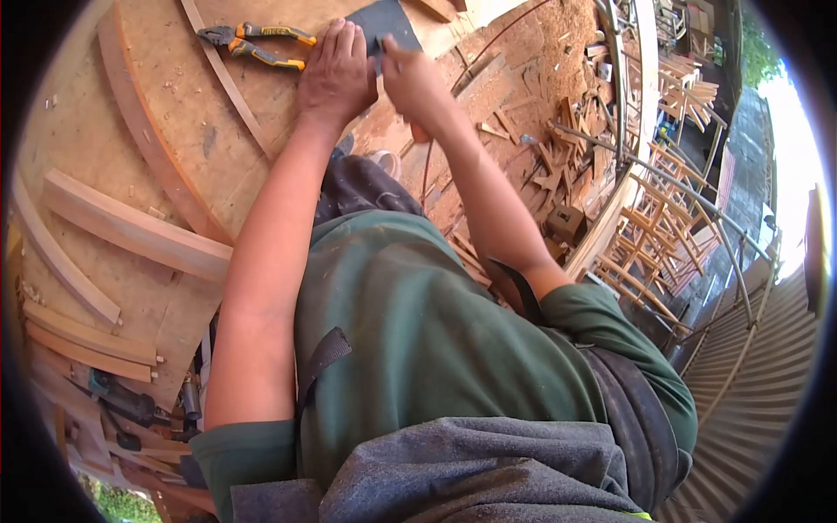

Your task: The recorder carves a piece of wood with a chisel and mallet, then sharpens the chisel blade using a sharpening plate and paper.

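Note:
My left hand [336, 74] lies palm down at the top of the head view, fingers stretched flat over the near edge of a dark grey sheet [390, 24] on the wooden bench. Close beside it, my right hand [415, 80] is closed and slightly blurred by motion. An orange handle end [419, 133] sticks out below that fist, so it grips an orange-handled tool whose exact kind I cannot make out. To the left of my left hand rest pliers [257, 44] with yellow and black handles, jaws pointing left.
Curved wooden pieces [139, 222] and a thin wood strip [228, 83] lie on the bench [261, 105] to the left. A teal power tool [122, 397] sits at lower left. Wood scraps [567, 152] and shavings cover the ground at right, near stacked wooden frames [658, 231].

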